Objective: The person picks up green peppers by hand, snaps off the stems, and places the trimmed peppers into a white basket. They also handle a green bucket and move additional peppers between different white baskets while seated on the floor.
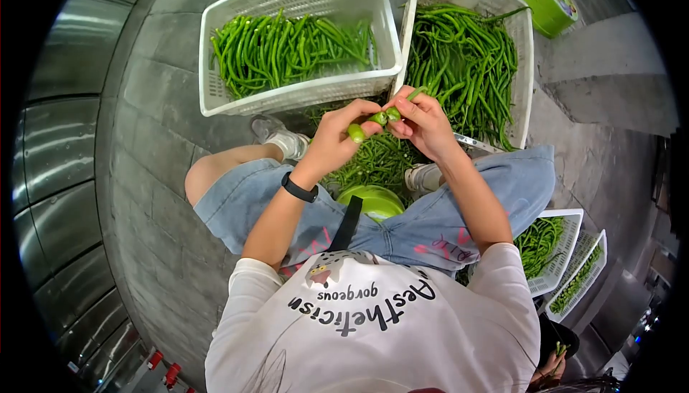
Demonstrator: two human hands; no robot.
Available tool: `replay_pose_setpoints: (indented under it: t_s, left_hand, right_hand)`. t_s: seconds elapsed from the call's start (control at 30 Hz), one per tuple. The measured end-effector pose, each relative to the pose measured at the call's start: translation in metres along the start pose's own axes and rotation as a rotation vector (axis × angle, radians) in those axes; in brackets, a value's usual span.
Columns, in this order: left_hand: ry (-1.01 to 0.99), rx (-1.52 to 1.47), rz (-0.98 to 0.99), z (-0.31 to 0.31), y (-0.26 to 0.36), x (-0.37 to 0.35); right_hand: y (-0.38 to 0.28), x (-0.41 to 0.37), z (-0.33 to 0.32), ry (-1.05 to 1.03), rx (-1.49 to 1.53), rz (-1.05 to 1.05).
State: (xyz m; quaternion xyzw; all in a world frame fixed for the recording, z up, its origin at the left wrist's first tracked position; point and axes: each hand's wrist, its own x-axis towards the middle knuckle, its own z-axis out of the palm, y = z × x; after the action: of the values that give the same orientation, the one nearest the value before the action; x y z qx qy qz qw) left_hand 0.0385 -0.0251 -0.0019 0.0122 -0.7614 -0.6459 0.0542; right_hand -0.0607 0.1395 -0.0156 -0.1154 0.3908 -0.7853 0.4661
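My left hand (337,134) is closed around a green chili pepper (355,133), whose rounded end pokes out below the fingers. My right hand (425,122) pinches another green chili pepper (415,94). The fingertips of both hands nearly meet, and pale, broken-looking green ends show between them. Exactly how the pieces join there is hidden by the fingers. Just ahead of the hands stand two white plastic crates: the left crate (301,93) holds long green peppers (276,48), the right crate (526,70) a deeper heap of green peppers (463,63).
Green scraps (373,160) lie on the floor between my shoes, before a lime-green seat (373,200). A green bucket (549,7) stands at the far right. Two smaller white crates (570,249) of peppers sit beside my right side. Another person's hand (551,370) shows at lower right.
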Motion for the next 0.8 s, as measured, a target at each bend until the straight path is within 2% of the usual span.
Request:
replay_pose_setpoints:
  t_s: [0.07, 0.1, 0.13, 0.2, 0.23, 0.27, 0.33, 0.37, 0.4, 0.43, 0.47, 0.5, 0.53, 0.57, 0.6, 0.63, 0.67, 0.73, 0.8]
  left_hand:
    - [0.053, -0.103, -0.05, -0.004, -0.012, -0.001]
    - [0.103, -0.191, -0.056, -0.011, -0.015, 0.003]
    - [0.151, -0.277, -0.062, -0.018, -0.015, 0.006]
    - [0.286, -0.303, -0.08, -0.032, -0.007, 0.011]
    - [0.326, -0.326, -0.081, -0.038, -0.007, 0.012]
    - [0.367, -0.349, -0.082, -0.044, -0.007, 0.012]
    - [0.408, -0.377, -0.129, -0.051, -0.011, 0.011]
    - [0.411, -0.345, -0.153, -0.049, -0.009, 0.011]
    - [0.416, -0.313, -0.177, -0.048, -0.008, 0.01]
    - [0.401, -0.288, -0.198, -0.044, -0.008, 0.009]
    - [0.385, -0.261, -0.215, -0.04, -0.007, 0.009]
    - [0.371, -0.233, -0.224, -0.037, -0.006, 0.01]
    - [0.354, -0.235, -0.241, -0.035, -0.008, 0.01]
    - [0.337, -0.237, -0.233, -0.033, -0.009, 0.011]
    - [0.324, -0.238, -0.227, -0.033, -0.01, 0.011]
    - [0.316, -0.238, -0.22, -0.034, -0.014, 0.011]
    - [0.309, -0.244, -0.227, -0.036, -0.015, 0.01]
    - [0.327, -0.258, -0.221, -0.035, -0.015, 0.011]
    - [0.308, -0.269, -0.218, -0.037, -0.019, 0.011]
  right_hand:
    - [0.001, 0.001, -0.011, 0.023, -0.028, 0.056]
    - [0.005, 0.0, -0.019, 0.037, -0.222, 0.1]
    - [0.008, 0.001, -0.026, 0.045, -0.548, 0.18]
    - [0.023, -0.003, -0.035, -0.119, -1.315, 0.172]
    - [0.022, -0.005, -0.032, -0.224, -1.539, 0.347]
    - [0.027, -0.011, -0.038, -0.266, -1.693, 0.369]
    - [0.007, -0.008, -0.054, -0.17, -1.531, 0.365]
    - [-0.007, -0.004, -0.068, -0.017, -1.496, 0.287]
    - [-0.025, 0.003, -0.084, 0.204, -1.33, 0.388]
    - [-0.028, 0.008, -0.118, 0.469, -1.299, 0.257]
    - [-0.032, 0.014, -0.159, 0.683, -1.408, 0.174]
    - [-0.038, 0.019, -0.192, 0.804, -1.618, 0.314]
    - [-0.031, 0.023, -0.235, 0.966, -1.516, 0.497]
    - [-0.01, 0.019, -0.27, 1.123, -1.618, 0.404]
    - [-0.006, 0.012, -0.27, 1.123, -1.534, 0.519]
    - [0.0, 0.013, -0.285, 0.996, -1.482, 0.711]
    - [0.016, 0.014, -0.281, 1.187, -1.492, 0.601]
    - [0.025, 0.016, -0.273, 1.133, -1.613, 0.603]
    - [0.022, 0.02, -0.277, 1.125, -1.487, 0.635]
